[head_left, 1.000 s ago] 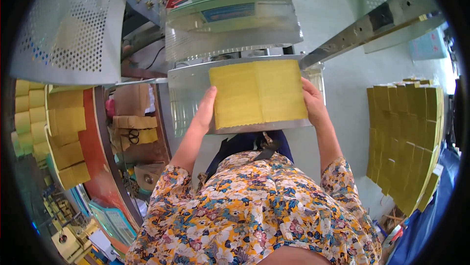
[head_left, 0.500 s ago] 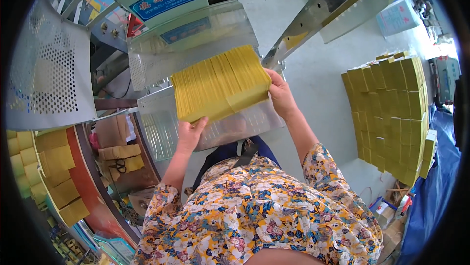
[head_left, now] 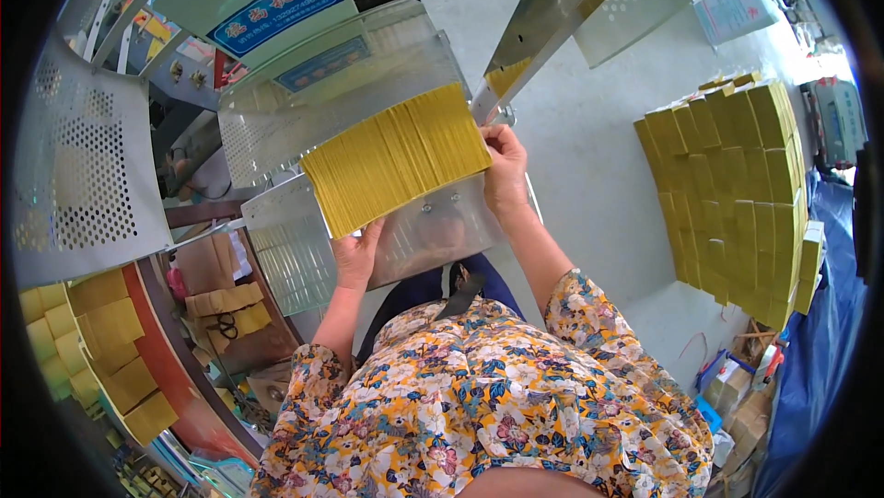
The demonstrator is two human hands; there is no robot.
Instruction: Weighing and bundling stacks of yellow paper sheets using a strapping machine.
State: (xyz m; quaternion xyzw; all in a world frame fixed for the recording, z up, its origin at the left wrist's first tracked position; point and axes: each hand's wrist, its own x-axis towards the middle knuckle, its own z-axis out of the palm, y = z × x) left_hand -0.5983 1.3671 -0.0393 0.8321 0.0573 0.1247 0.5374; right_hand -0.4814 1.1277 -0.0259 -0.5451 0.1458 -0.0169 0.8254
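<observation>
A thick block of yellow paper sheets [head_left: 401,159] lies between my two hands, its many thin edges facing up. My left hand [head_left: 357,257] grips its near left corner, the thumb lying along the near edge and the fingers hidden beneath. At the right end my right hand [head_left: 505,167] is closed on the block, its fingers curled at the far right corner. Under and in front of the block is a shiny metal tray [head_left: 433,240] of a machine, and a clear sloped cover [head_left: 368,75] rises just behind it.
A perforated metal guard [head_left: 83,167] stands at the left. An angled metal arm [head_left: 543,28] juts out at the far right of the tray. On the right floor is a tall pile of yellow paper bundles [head_left: 727,194]. Scissors [head_left: 223,324] lie on a shelf at the lower left.
The paper block has tipped, so its plain near side no longer shows and its edges face up more. Both hands keep their hold. The whole view has shifted slightly.
</observation>
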